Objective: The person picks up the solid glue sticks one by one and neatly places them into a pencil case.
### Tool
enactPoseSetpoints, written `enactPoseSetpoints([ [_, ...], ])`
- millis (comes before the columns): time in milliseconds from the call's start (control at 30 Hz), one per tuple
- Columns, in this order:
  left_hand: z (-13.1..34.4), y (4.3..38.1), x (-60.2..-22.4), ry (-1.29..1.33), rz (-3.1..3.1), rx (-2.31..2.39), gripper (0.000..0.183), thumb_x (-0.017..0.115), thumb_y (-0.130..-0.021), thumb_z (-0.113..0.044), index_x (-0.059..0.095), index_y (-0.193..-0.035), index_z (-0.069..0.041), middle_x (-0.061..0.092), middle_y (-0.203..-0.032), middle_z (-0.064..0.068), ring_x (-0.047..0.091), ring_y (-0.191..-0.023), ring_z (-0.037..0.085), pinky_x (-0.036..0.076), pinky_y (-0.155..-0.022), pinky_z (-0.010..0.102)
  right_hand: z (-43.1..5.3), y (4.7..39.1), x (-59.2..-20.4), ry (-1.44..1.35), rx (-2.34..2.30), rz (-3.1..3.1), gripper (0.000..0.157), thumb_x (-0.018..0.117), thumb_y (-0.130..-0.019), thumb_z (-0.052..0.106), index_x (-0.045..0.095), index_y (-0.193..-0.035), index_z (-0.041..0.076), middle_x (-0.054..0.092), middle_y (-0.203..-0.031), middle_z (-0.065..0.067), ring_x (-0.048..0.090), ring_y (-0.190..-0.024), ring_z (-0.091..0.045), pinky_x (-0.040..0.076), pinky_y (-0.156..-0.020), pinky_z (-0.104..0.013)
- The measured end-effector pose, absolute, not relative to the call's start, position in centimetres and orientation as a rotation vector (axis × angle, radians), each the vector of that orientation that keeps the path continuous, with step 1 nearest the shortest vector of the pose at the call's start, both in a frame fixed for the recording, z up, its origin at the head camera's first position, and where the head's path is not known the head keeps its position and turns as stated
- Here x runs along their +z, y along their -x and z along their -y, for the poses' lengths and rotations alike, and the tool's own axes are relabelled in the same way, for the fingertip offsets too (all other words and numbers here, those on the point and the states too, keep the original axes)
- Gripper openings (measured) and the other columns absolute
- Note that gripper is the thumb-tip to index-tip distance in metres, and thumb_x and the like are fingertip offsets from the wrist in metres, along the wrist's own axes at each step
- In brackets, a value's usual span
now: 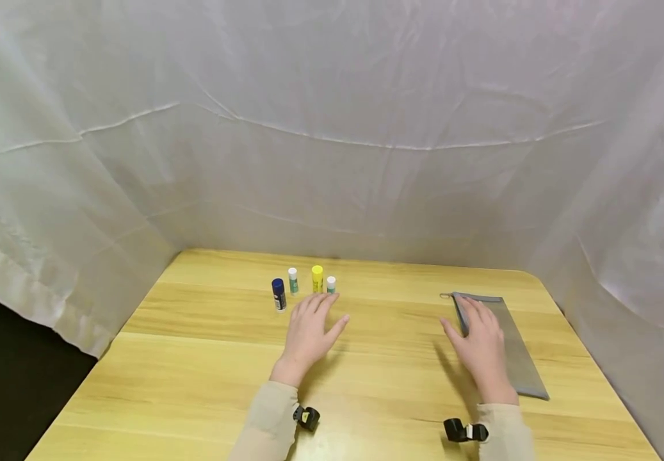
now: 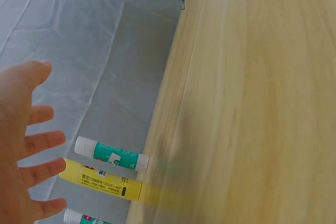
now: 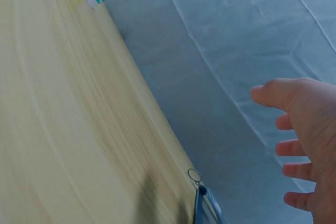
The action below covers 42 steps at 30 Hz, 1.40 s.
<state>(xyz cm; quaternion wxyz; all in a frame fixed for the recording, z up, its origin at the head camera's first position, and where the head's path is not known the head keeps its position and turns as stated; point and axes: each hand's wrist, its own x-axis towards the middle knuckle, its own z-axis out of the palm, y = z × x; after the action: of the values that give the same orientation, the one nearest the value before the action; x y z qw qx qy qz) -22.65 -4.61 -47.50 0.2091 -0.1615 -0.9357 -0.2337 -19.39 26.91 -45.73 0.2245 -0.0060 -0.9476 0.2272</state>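
Observation:
My left hand (image 1: 310, 330) hovers over the table with fingers spread, just in front of several upright glue sticks. A yellow glue stick (image 1: 317, 279) and a small white-capped green one (image 1: 331, 284) stand right beyond its fingertips. To their left are another white-capped green glue stick (image 1: 293, 280) and a dark blue one (image 1: 278, 294). On the right, my right hand (image 1: 481, 339) hangs with relaxed fingers above a flat grey zip pouch (image 1: 518, 349), covering part of its left edge. Neither hand holds anything.
The wooden table (image 1: 193, 378) ends at a pale curtain (image 1: 366, 179) behind and on both sides. A metal ring (image 1: 445, 296) sticks out from the pouch's far left corner. Each wrist wears a small black camera, such as the left camera (image 1: 307, 418).

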Motion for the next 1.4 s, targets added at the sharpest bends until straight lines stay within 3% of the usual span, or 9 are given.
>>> enactPoseSetpoints([
  [333, 4.7, 23.7, -47.1, 0.423, 2.519, -0.683, 0.048, 0.045, -0.088, -0.050, 0.052, -0.124, -0.019, 0.056, -0.123, 0.002, 0.048, -0.116, 0.022, 0.035, -0.098, 0.046, -29.1, 18.8, -46.1, 0.010, 0.602, 2.503, 0.046, 0.064, -0.081, 0.032, 0.055, -0.117, 0.005, 0.055, -0.117, -0.020, 0.047, -0.108, -0.040, 0.035, -0.087, -0.056],
  [533, 4.8, 24.6, -47.0, 0.413, 2.473, -0.699, 0.044, 0.050, -0.087, -0.046, 0.053, -0.122, -0.019, 0.058, -0.119, 0.002, 0.051, -0.112, 0.021, 0.040, -0.095, 0.043, -30.6, 18.5, -46.2, 0.006, 0.562, 2.542, 0.044, 0.061, -0.083, 0.032, 0.054, -0.119, 0.007, 0.053, -0.118, -0.019, 0.046, -0.108, -0.039, 0.034, -0.088, -0.054],
  [833, 5.2, 25.8, -46.9, 0.343, 2.452, -0.776, 0.041, 0.056, -0.085, -0.040, 0.055, -0.119, -0.016, 0.061, -0.113, 0.003, 0.055, -0.105, 0.021, 0.044, -0.091, 0.038, -31.7, 17.9, -46.4, 0.023, 0.475, 2.654, 0.051, 0.059, -0.084, 0.038, 0.050, -0.122, 0.005, 0.049, -0.122, -0.024, 0.042, -0.110, -0.044, 0.031, -0.086, -0.061],
  [1100, 5.2, 26.3, -47.0, 0.216, 2.451, -0.932, 0.042, 0.058, -0.084, -0.042, 0.055, -0.119, -0.019, 0.060, -0.114, 0.002, 0.054, -0.107, 0.021, 0.043, -0.092, 0.039, -31.9, 17.5, -47.5, 0.003, 0.415, 2.674, 0.055, 0.064, -0.080, 0.038, 0.051, -0.120, 0.003, 0.050, -0.118, -0.026, 0.043, -0.107, -0.045, 0.031, -0.085, -0.063],
  [1400, 4.4, 26.7, -47.7, 0.100, 2.391, -1.063, 0.043, 0.060, -0.082, -0.044, 0.058, -0.115, -0.017, 0.061, -0.109, 0.002, 0.057, -0.099, 0.022, 0.047, -0.083, 0.039, -32.6, 17.1, -48.1, 0.024, 0.371, 2.825, 0.064, 0.066, -0.076, 0.041, 0.047, -0.125, 0.005, 0.047, -0.121, -0.025, 0.042, -0.108, -0.046, 0.032, -0.082, -0.064],
])
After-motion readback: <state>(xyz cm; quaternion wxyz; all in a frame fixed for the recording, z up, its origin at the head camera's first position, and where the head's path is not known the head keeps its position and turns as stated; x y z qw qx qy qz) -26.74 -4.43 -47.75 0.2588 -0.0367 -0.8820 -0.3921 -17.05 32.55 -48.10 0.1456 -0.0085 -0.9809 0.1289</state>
